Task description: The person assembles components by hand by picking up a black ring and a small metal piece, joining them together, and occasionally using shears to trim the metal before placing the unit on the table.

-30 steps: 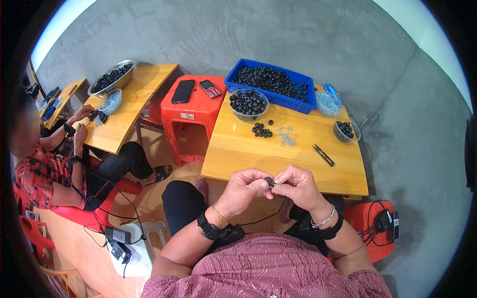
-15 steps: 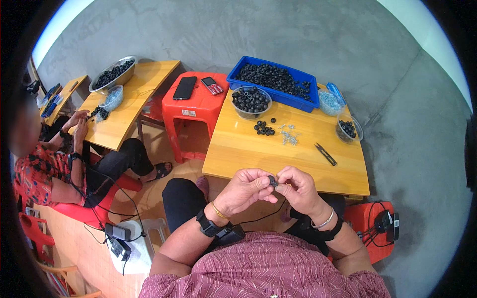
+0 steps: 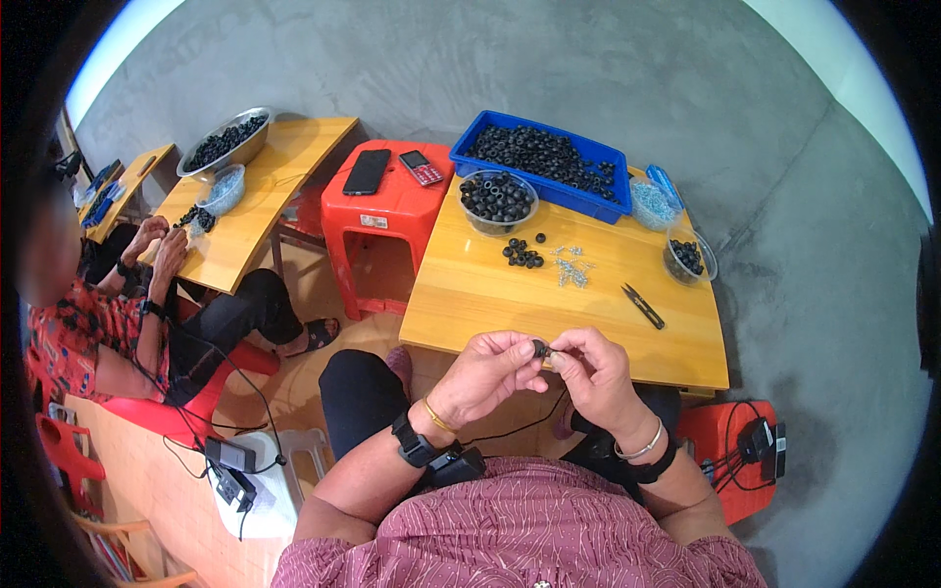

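Head view: a small black rounded piece [image 3: 540, 349] is sitting between both hands, in line with the near edge of the table [image 3: 470, 314]. The left hand [image 3: 487, 377] is clamping it between thumb and forefinger. The right hand [image 3: 600, 377] is bringing its fingers together at the piece's right side; whether they are pinching the piece itself or something smaller, cannot tell. Change: half a second ago those fingers were standing slightly off; now they are closing in. Reading: handling is centring on that side, the left hand steadying. Loose black pieces [image 3: 522, 255] and silvery metal bits [image 3: 571, 272] are lying toward the far edge, unchanged. Thread snips [image 3: 643, 306] are resting near the right edge, untouched; a blue tray [image 3: 573, 201] is standing along the far edge.
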`<state>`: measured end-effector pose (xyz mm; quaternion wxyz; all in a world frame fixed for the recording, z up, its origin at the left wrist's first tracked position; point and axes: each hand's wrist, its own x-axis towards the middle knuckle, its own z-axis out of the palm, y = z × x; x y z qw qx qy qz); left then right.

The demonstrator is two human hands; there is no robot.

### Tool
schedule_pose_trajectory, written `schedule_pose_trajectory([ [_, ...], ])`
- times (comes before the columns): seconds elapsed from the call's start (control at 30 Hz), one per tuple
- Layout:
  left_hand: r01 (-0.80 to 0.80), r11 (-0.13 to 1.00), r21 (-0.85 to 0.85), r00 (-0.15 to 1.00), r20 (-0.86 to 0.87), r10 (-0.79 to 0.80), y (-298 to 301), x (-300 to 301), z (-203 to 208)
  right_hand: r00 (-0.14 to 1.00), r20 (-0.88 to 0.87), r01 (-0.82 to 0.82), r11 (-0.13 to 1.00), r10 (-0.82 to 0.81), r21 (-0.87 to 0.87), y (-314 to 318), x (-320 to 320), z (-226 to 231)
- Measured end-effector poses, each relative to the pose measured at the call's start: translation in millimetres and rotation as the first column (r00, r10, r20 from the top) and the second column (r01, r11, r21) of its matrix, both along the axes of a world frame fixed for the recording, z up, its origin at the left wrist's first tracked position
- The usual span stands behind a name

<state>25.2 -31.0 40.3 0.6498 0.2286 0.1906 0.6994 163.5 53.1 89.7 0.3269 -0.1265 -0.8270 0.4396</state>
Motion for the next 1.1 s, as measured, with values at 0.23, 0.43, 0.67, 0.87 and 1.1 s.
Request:
schedule_pose_trajectory([
  [0.23, -0.013, 0.998, -0.063, 0.999, 0.030, 0.015, 1.4, -2.0, -2.7, 0.991, -0.083, -0.125, 0.908, 0.100, -0.400, 17.9, 0.5, -10.8],
  [0.43, -0.019, 0.998, -0.064, 0.999, 0.041, 0.022, 1.4, -3.9, -4.4, 0.994, -0.034, -0.111, 0.939, 0.106, -0.327, 17.0, -1.0, -11.5],
  [0.67, -0.026, 0.997, -0.079, 0.998, 0.048, 0.030, 2.6, -2.7, -5.3, 0.994, -0.034, -0.111, 0.968, 0.106, -0.226, 14.2, -4.1, -16.6],
  [0.87, -0.024, 0.995, -0.092, 0.999, 0.046, 0.028, 2.4, -1.5, -6.2, 0.995, -0.029, -0.098, 0.984, 0.094, -0.146, 15.0, -5.0, -16.9],
  [1.1, -0.025, 0.995, -0.092, 1.000, -0.004, 0.025, 1.6, -4.0, -8.6, 0.991, -0.054, -0.125, 0.990, 0.121, -0.064, 13.7, -8.3, -16.0],
])
